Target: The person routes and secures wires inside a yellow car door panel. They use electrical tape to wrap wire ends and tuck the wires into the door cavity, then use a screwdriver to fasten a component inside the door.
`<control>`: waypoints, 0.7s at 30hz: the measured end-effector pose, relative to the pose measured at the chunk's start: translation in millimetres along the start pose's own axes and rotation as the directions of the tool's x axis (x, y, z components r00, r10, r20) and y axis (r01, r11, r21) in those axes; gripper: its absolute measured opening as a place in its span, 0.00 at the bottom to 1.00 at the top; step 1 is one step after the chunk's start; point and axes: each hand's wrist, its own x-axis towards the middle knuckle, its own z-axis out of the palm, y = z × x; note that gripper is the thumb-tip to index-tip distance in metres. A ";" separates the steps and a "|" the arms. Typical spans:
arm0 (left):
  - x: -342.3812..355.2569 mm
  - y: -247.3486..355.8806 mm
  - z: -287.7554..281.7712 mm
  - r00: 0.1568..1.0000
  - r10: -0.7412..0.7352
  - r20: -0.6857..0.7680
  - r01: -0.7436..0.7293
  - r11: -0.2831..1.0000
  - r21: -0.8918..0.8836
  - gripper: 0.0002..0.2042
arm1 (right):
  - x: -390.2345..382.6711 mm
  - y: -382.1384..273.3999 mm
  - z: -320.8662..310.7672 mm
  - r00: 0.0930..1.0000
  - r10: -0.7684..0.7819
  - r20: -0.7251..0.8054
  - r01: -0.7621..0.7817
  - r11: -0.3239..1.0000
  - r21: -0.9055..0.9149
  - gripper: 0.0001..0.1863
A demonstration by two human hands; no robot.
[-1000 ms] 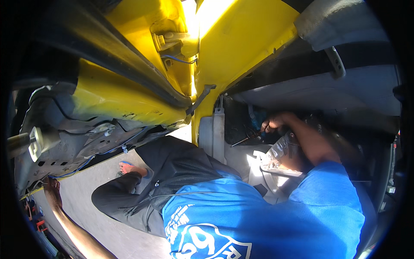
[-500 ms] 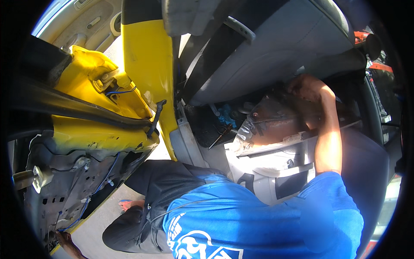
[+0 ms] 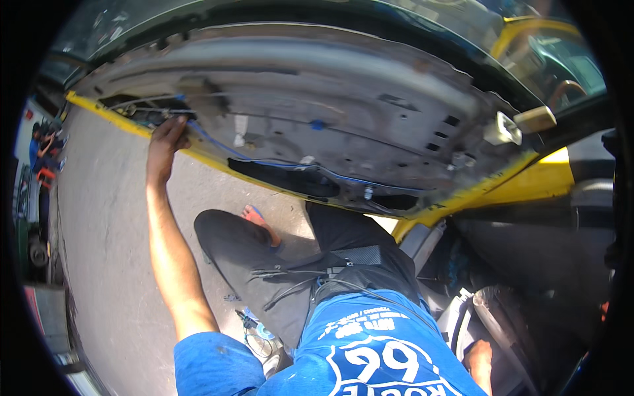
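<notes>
In front of me stands a car door (image 3: 370,99) with its trim off, showing bare grey inner metal and a yellow edge. At the far left, by an opening near the door's end, my left hand (image 3: 169,140) has its fingers curled over the edge, closed on the door. A blue cable (image 3: 254,160) runs from beside those fingers along the panel. My right hand (image 3: 479,360) is low at the right, beside a light-coloured trim panel (image 3: 457,322) in the car; its fingers are mostly hidden. I cannot tell whether it holds anything.
A pale window switch or handle piece (image 3: 507,129) sticks out from the door's right part. The yellow door frame (image 3: 528,188) and dark cabin lie right. Cables and a metallic item (image 3: 267,346) are beside my lap. A person (image 3: 41,148) sits far left.
My view has swung left from the cabin to the door. My right hand has left the brown panel inside the car. My left hand stays at the door's edge.
</notes>
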 end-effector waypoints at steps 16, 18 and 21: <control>-2.6 43.3 -8.5 0.974 -0.155 0.163 0.131 0.980 0.147 0.25 | 54.7 64.2 70.9 0.823 -0.367 -0.434 0.401 0.916 -0.013 0.15; -3.3 37.9 -6.9 0.979 -0.116 0.170 0.110 0.993 0.041 0.18 | 67.8 72.1 73.1 0.789 -0.416 -0.451 0.449 0.893 -0.039 0.13; -1.5 31.0 -3.1 0.984 -0.109 0.142 0.101 0.993 0.063 0.19 | 52.6 54.0 31.4 0.905 -0.289 -0.312 0.271 0.957 -0.100 0.10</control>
